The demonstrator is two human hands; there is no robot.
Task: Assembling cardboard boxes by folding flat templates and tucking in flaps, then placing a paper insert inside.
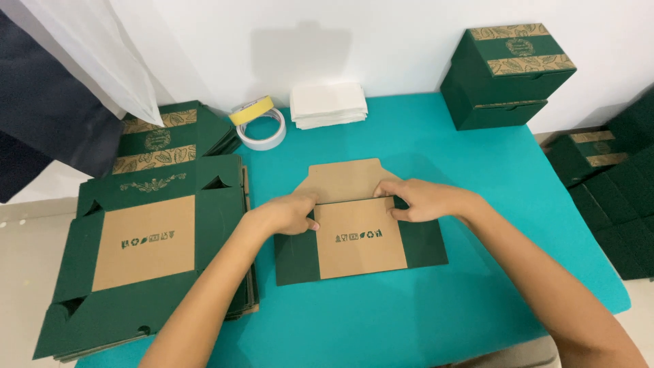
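A flat green and brown cardboard box blank [360, 240] lies in the middle of the teal table [422, 313]. Its far brown flap [344, 178] is folded up along the crease. My left hand [289, 212] presses on the blank's left side at the fold line. My right hand [412, 199] grips the right side of the same fold, fingers curled over the flap's edge. Both forearms reach in from the bottom of the view.
A stack of unfolded green box blanks [146, 252] sits at the left. Two tape rolls [259, 123] and a pile of white sheets [328, 104] lie at the back. Assembled green boxes [507, 75] stand back right, with more [613, 197] off the table's right edge.
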